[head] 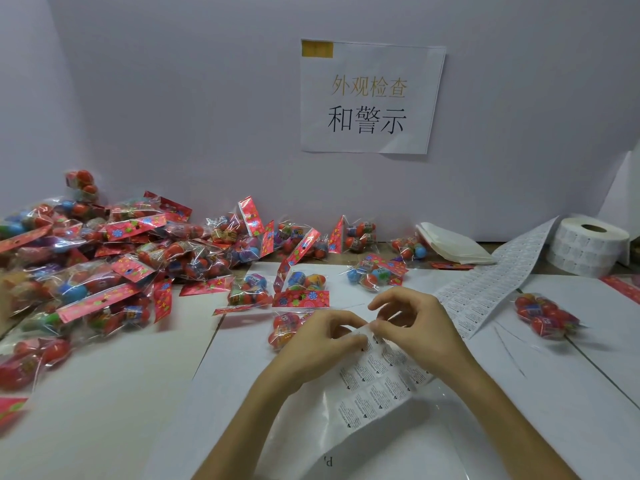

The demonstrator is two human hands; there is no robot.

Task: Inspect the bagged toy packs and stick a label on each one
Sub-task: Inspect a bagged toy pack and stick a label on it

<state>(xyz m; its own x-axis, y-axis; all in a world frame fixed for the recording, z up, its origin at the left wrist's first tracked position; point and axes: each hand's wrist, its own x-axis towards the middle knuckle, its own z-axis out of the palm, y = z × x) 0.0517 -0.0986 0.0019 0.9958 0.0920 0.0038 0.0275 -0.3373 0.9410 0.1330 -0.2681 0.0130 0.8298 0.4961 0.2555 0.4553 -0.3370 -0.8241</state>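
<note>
A label sheet [374,382] with several small printed labels hangs between both hands over the table's middle. My left hand [322,341] pinches its top left edge. My right hand [412,327] pinches the top edge beside it, fingers curled. Just behind my left hand lies a bagged toy pack [294,317] with a red flowered header card and red eggs inside. A big pile of toy packs [104,258] covers the left side. One toy pack [543,317] lies alone at the right.
A long strip of labels [498,282] runs from a label roll [588,247] at the back right. Folded white backing paper [450,244] lies behind. White paper sheets [121,393] cover the table. A printed sign [370,98] hangs on the back wall.
</note>
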